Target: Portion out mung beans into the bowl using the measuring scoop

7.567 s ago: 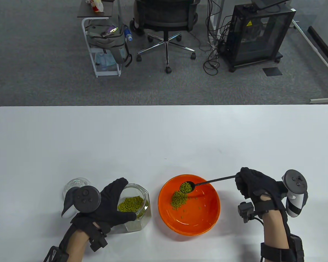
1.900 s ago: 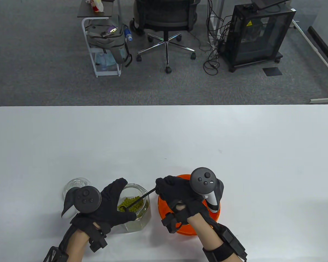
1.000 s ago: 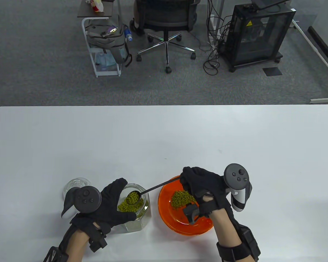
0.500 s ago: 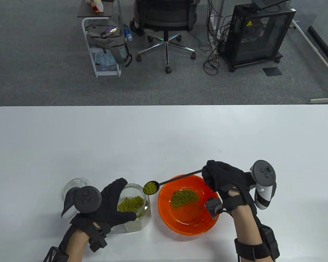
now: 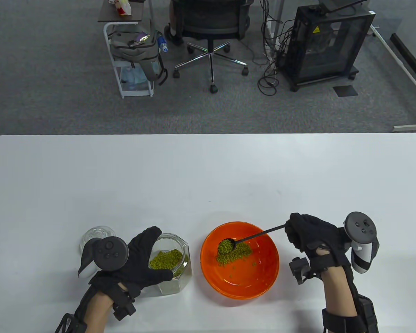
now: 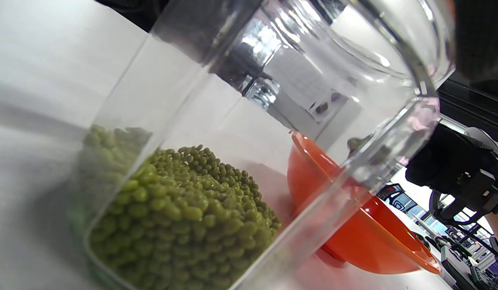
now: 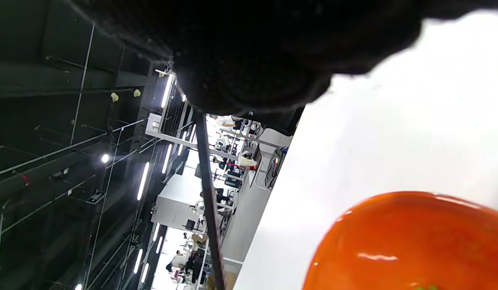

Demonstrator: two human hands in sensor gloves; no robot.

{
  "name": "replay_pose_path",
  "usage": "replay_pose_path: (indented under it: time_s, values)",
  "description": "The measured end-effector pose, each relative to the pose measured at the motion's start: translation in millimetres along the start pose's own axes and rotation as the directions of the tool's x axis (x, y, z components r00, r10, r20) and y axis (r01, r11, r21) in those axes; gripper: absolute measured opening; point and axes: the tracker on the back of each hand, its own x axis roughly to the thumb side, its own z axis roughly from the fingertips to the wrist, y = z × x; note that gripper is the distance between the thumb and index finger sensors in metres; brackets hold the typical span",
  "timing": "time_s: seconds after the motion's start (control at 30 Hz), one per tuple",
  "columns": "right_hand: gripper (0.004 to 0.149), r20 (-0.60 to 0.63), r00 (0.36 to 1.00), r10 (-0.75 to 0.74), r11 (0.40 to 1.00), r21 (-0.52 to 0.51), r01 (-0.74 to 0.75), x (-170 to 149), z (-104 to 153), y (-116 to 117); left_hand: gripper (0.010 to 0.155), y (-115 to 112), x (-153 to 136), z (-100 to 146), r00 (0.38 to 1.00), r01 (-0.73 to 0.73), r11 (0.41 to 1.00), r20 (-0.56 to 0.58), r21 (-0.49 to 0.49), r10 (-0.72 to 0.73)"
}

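The orange bowl point(image 5: 260, 277) sits near the table's front edge with a pile of green mung beans point(image 5: 237, 255) inside. My right hand point(image 5: 310, 232) grips the thin black handle of the measuring scoop point(image 5: 249, 236); its cup, full of beans, hangs over the bowl's left-centre. My left hand point(image 5: 138, 258) is wrapped around the clear glass jar point(image 5: 175, 274), which stands left of the bowl and holds more beans point(image 6: 180, 217). In the left wrist view the bowl point(image 6: 353, 237) shows behind the jar point(image 6: 241, 121). The scoop handle point(image 7: 206, 193) and bowl's outer wall point(image 7: 410, 245) show in the right wrist view.
A glass lid point(image 5: 95, 235) lies on the table just left of my left hand. The white table point(image 5: 208, 173) stretches wide behind the bowl. On the floor beyond stand an office chair point(image 5: 209, 27), a cart with a bag point(image 5: 133, 52) and a black cabinet point(image 5: 327, 45).
My right hand dipped the scoop into the jar, lifted it out full and carried it right; the loaded cup now hangs over the bowl. The left hand and jar stayed still.
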Motion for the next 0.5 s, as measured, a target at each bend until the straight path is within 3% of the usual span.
replay_pose_path:
  time_s: [0.23,0.5]
  values:
    - [0.043,0.128,0.98,0.152,0.988,-0.027,-0.15,12,11,7,0.121,0,0,0,1.0,-0.002,1.0,0.001,0.0,0.002]
    - [0.043,0.297,0.886,0.355,0.934,-0.136,-0.329,34,30,27,0.121,0,0,0,1.0,-0.003,1.0,0.0,0.001,0.003]
